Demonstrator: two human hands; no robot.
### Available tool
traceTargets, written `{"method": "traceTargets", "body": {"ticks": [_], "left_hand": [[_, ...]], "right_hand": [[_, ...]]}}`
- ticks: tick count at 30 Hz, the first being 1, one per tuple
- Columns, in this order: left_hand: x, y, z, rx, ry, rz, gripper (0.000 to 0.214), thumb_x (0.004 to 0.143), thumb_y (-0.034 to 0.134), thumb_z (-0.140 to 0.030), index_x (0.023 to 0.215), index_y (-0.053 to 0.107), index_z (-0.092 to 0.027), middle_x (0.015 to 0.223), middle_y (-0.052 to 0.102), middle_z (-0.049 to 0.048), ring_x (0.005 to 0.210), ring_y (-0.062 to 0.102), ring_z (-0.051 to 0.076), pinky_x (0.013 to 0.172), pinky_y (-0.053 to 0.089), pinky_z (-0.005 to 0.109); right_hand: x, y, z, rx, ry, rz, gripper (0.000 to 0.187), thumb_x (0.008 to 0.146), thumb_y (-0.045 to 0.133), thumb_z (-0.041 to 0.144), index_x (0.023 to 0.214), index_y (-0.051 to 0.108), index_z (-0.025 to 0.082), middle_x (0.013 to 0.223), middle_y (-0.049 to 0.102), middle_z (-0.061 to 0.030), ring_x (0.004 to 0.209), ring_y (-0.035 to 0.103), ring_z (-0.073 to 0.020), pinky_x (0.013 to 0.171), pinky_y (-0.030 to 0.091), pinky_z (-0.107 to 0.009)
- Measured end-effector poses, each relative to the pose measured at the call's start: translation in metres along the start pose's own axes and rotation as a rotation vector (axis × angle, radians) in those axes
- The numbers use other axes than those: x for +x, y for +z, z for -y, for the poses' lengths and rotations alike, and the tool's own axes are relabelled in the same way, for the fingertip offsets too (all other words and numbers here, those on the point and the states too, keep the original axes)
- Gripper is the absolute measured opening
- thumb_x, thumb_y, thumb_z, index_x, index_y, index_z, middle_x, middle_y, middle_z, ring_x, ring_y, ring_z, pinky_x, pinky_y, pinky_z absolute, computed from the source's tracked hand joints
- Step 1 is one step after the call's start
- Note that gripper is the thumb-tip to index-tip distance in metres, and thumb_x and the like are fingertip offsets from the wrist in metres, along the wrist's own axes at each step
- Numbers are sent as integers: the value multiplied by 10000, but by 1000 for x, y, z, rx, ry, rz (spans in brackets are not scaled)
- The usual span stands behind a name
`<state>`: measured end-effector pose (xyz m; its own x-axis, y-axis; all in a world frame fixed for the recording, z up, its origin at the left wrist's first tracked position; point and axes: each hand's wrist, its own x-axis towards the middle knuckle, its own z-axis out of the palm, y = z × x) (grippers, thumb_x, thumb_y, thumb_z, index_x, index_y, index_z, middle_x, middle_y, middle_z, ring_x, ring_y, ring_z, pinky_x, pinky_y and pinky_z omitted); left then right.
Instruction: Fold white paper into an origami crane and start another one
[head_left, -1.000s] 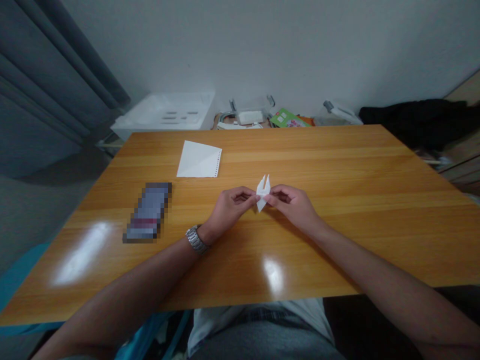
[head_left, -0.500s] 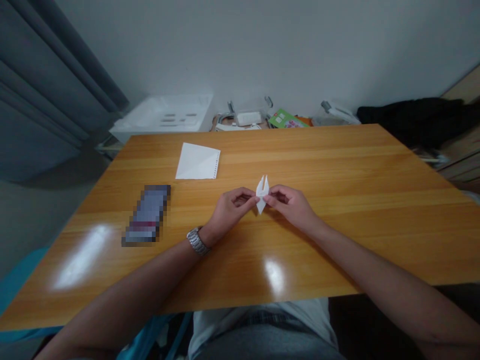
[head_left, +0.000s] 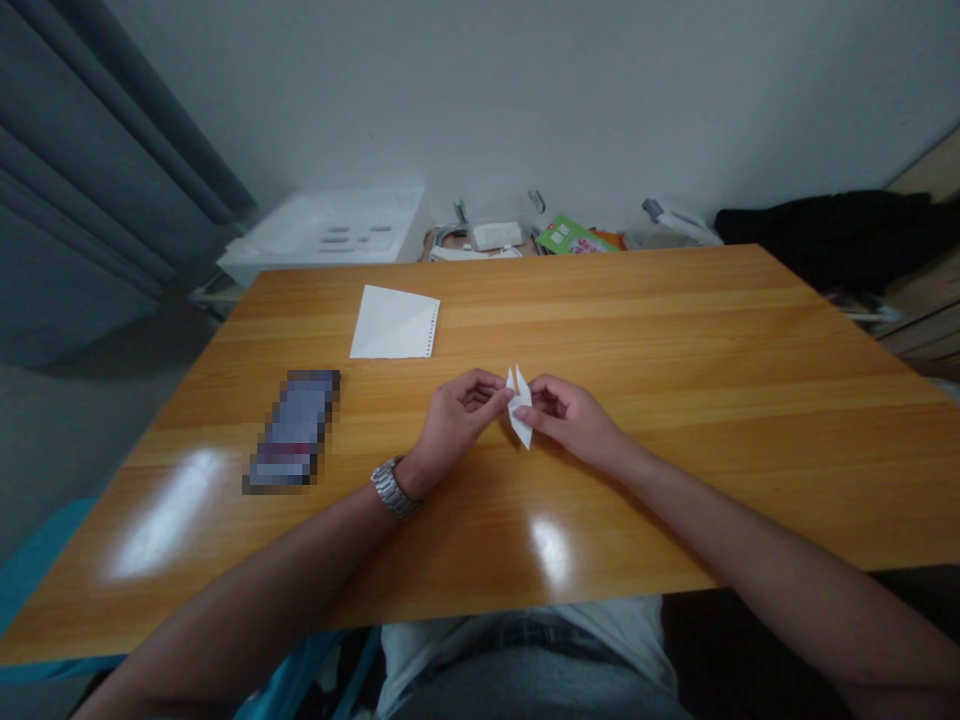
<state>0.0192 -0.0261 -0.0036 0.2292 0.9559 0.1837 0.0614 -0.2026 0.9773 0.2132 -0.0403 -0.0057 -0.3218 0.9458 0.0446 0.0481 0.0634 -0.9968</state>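
- Tilted since the earlier frame, the fold (head_left: 520,412) now has its long point down toward the near side and its two short tips up — it was upright before.
- Left hand (head_left: 454,425) and right hand (head_left: 571,422) each pinch it, grip closed on the paper, just above the bench (head_left: 675,340) at its middle.
- Step in hand, I judge: shaping a small paper fold; next likely calls for a fine pinch at one tip.
- Sheet (head_left: 394,323) lies far left; blurred phone (head_left: 292,428) lies left — no writing readable.
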Motion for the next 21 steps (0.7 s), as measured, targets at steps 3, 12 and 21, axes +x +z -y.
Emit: {"method": "traceTargets", "body": {"ticks": [3,12,21], "left_hand": [[0,-1,1,-30,1,29,288,877,728,-425,938,699,-144,893,730,61,798,673,150,748,555,262],[0,-2,-3,-243,-45,98,303,882,736,-404,1018,655,-146,942,710,57,793,657,126,758,548,249],[0,-1,-3,-288,-58,132,269,873,749,-374,1002,643,-164,926,700,47,791,648,120,741,530,237]], "right_hand": [[0,1,4,53,29,-11,335,803,771,484,926,631,205,909,715,-35,813,661,-175,743,527,-303],[-5,0,5,327,176,98,340,824,775,475,921,642,178,769,707,-28,647,623,-144,632,486,-288],[-5,-1,6,384,228,125,335,802,797,462,933,679,177,768,693,-25,636,610,-138,635,495,-285]]}}
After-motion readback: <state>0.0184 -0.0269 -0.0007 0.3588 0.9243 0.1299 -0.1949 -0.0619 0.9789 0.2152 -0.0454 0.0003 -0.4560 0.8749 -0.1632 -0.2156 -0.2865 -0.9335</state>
